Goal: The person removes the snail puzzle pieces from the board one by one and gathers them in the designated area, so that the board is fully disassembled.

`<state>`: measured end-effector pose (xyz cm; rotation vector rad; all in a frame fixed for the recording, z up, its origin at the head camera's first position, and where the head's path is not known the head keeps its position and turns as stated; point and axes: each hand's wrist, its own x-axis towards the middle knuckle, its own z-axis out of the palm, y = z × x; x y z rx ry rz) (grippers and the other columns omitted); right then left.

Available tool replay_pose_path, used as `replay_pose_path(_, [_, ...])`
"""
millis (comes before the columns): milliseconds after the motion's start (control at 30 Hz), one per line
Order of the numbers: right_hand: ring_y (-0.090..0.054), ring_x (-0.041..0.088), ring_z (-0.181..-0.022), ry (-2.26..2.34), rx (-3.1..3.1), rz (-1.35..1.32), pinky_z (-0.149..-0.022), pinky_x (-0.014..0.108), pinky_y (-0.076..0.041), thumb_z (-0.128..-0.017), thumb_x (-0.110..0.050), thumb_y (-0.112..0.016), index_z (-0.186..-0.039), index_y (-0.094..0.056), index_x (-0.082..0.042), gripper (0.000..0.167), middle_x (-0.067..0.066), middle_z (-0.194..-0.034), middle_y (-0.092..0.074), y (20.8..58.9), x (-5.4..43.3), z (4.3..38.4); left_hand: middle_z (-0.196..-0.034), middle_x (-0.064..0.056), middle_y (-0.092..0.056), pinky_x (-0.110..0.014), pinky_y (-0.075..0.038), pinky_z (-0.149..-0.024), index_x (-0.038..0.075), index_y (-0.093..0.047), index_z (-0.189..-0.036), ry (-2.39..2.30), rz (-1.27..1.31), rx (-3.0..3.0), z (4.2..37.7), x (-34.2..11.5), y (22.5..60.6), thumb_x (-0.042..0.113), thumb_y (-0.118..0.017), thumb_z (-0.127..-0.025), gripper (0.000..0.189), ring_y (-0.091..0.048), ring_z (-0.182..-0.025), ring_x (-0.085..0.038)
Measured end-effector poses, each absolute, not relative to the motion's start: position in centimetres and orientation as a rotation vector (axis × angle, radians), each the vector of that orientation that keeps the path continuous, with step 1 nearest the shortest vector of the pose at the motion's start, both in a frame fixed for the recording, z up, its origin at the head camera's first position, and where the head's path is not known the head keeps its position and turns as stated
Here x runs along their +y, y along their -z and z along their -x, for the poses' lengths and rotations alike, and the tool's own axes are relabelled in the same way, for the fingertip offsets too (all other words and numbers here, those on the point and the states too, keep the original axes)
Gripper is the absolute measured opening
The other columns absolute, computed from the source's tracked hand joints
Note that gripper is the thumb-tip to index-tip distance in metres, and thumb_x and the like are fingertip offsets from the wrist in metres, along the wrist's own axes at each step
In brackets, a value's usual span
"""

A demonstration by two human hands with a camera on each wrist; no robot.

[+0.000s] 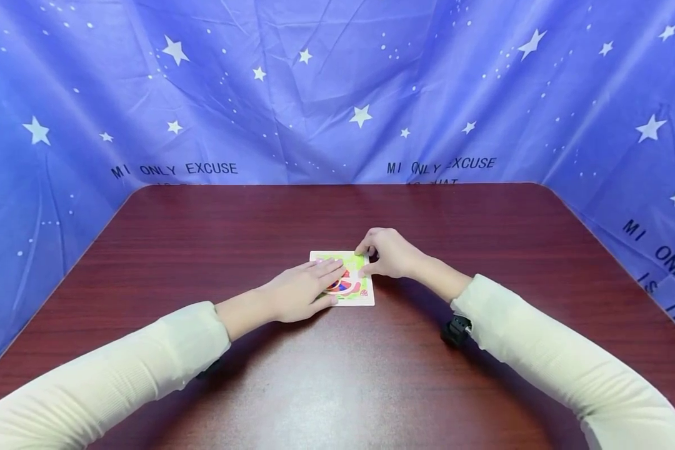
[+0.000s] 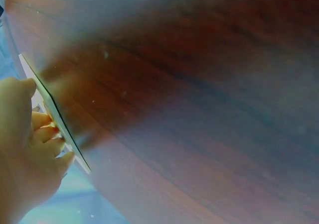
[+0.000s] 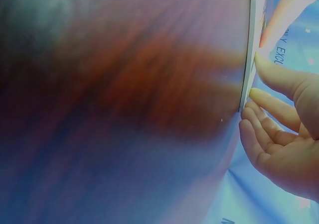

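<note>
We see the left hand [image 2: 30,154] at a thin, pale board [image 2: 56,115].
The board shows nearly edge-on, slanting down across the left side of our view, a dark line along its edge; the thumb [image 2: 29,86] lies near its upper end and the fingers [image 2: 46,134] along its lower part, though blur keeps us from judging how firmly they press. Beside it we see the reddish-brown table [image 2: 209,114], broadly shadowed, and below the hand, blue cloth [image 2: 75,204].

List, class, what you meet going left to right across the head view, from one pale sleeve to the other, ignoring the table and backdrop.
Left sleeve, left hand, colourful square board, right hand, right sleeve.
</note>
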<state>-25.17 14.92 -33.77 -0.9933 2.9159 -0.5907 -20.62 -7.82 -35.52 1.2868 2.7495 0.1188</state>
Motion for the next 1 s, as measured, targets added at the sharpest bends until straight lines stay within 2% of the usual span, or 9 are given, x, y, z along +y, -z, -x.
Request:
replay_pose_path(533, [-0.063, 0.016, -0.077, 0.626, 2.892, 0.915, -0.071, 0.025, -0.053, -0.074, -0.012, -0.082, -0.089, -0.074, -0.005, 0.018, 0.006, -0.083, -0.069, 33.1, 14.1, 25.8, -0.156, -0.009, -0.036, -0.038, -0.027, -0.121, 0.011, -0.038, -0.148, -0.122, -1.399, 2.764, 20.5, -8.7, 35.7, 0.041, -0.044, -0.101, 0.057, -0.033, -0.146, -0.021])
replay_pose_path(767, [-0.059, 0.012, -0.071, 0.567, 2.89, 0.795, -0.069, 0.023, -0.051, -0.073, -0.012, -0.083, -0.087, -0.075, -0.007, 0.017, 0.005, -0.078, -0.069, 32.6, 13.7, 26.0, -0.154, -0.012, -0.038, -0.039, -0.03, -0.12, 0.009, -0.041, -0.146, -0.099, -1.425, 2.755, 20.7, -8.4, 35.4, 0.037, -0.048, -0.1, 0.055, -0.035, -0.145, -0.024])
replay_pose_path(1000, [-0.062, 0.012, -0.071, 0.532, 2.896, 0.836, -0.069, 0.024, -0.054, -0.073, -0.01, -0.082, -0.089, -0.077, -0.005, 0.017, 0.006, -0.08, -0.073, 32.8, 13.5, 25.4, -0.155, -0.011, -0.038, -0.038, -0.03, -0.119, 0.012, -0.039, -0.148, -0.063, -1.438, 2.753, 20.3, -8.6, 35.8, 0.039, -0.045, -0.1, 0.055, -0.034, -0.145, -0.023])
